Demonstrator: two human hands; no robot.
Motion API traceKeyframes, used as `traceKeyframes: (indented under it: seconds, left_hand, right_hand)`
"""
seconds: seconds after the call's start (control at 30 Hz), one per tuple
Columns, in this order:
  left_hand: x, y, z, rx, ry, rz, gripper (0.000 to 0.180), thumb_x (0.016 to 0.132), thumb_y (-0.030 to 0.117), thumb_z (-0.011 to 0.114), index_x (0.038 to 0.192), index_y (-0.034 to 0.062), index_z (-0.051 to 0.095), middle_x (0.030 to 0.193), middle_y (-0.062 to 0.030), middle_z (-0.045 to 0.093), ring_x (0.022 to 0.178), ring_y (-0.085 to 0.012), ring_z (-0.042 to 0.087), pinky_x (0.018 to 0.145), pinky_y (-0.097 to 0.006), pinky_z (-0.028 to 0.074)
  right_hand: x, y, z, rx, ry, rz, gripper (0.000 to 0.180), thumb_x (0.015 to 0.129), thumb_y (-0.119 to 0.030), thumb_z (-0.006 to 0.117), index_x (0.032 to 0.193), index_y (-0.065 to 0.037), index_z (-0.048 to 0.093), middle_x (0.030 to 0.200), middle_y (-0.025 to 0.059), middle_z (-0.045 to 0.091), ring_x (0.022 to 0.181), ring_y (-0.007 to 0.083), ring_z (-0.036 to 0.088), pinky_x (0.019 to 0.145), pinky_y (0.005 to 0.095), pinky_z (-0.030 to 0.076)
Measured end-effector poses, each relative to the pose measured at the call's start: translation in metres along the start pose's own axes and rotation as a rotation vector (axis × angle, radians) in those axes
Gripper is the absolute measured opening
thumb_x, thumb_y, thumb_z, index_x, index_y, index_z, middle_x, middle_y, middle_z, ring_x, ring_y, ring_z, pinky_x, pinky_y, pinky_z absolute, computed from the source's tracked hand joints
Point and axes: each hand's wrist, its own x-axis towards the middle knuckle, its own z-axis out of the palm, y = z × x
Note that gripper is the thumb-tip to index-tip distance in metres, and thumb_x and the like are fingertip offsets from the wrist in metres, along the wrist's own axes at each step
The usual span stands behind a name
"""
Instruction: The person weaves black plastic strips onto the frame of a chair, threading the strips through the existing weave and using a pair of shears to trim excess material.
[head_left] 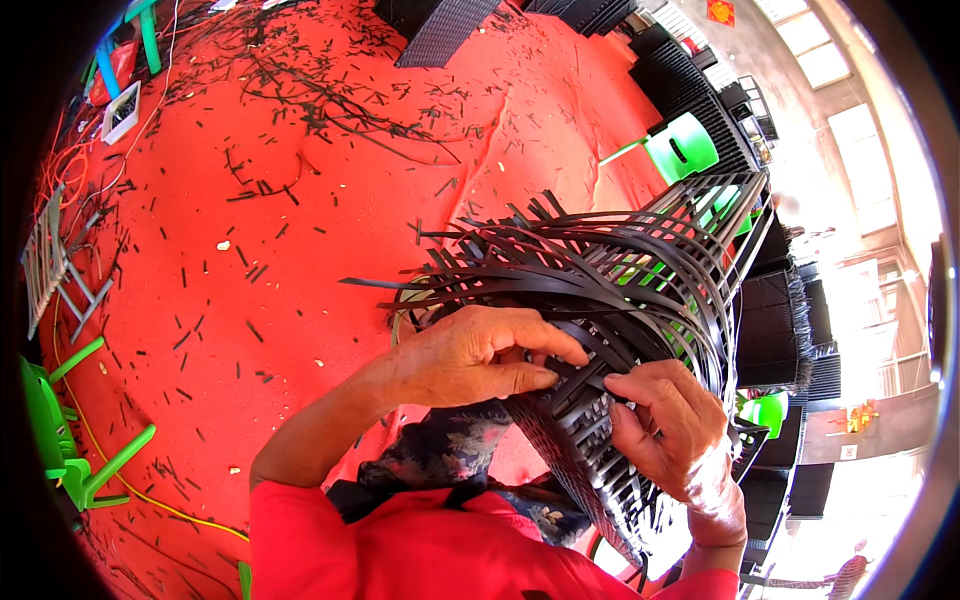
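Left hand [462, 352] and right hand [675, 428]: curled, grip cannot be told. Black strips [585, 288]: fanned from far edge of woven panel [562, 448], near fingertips; could be misthreaded if loose ends are tangled.

This looks like a workshop. Bits of cut black strip [254, 331] lie all over the red floor [380, 190], black boxy things [768, 315] stand along one side, and a half-woven piece [548, 432] has loose strips [540, 279] poking out.
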Motion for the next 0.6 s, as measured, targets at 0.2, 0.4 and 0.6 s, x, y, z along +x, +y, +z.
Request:
traceKeyframes:
  seconds: [0.2,0.4,0.6]
  left_hand:
    - [0.005,0.011,0.004,0.370,0.078,0.141,0.034,0.082,0.007,0.068,0.116,0.0096,0.065,0.088,-0.0064,0.054,0.074,-0.0189,0.059,0.064,-0.029,0.048]
    - [0.012,0.014,0.005,0.521,0.094,0.208,0.028,0.077,0.004,0.070,0.105,0.0063,0.066,0.087,-0.0068,0.054,0.070,-0.0253,0.059,0.063,-0.035,0.049]
    - [0.027,0.007,-0.009,0.426,-0.104,0.257,0.018,0.076,0.001,0.068,0.093,0.0043,0.064,0.085,-0.0047,0.053,0.070,-0.0159,0.059,0.058,-0.028,0.046]
  right_hand:
    - [-0.001,0.002,-0.002,0.025,0.011,0.013,0.028,0.070,0.007,0.071,0.096,-0.001,0.064,0.083,0.0122,0.061,0.065,0.0247,0.064,0.053,0.0313,0.054]
    - [0.000,0.004,-0.003,0.076,0.009,0.027,0.026,0.073,0.007,0.069,0.096,-0.001,0.061,0.083,0.0120,0.062,0.063,0.0206,0.064,0.051,0.0289,0.053]
    - [-0.005,0.002,-0.007,0.147,-0.018,0.103,0.024,0.075,0.007,0.068,0.096,-0.001,0.061,0.085,0.0117,0.062,0.065,0.0189,0.065,0.052,0.0272,0.053]
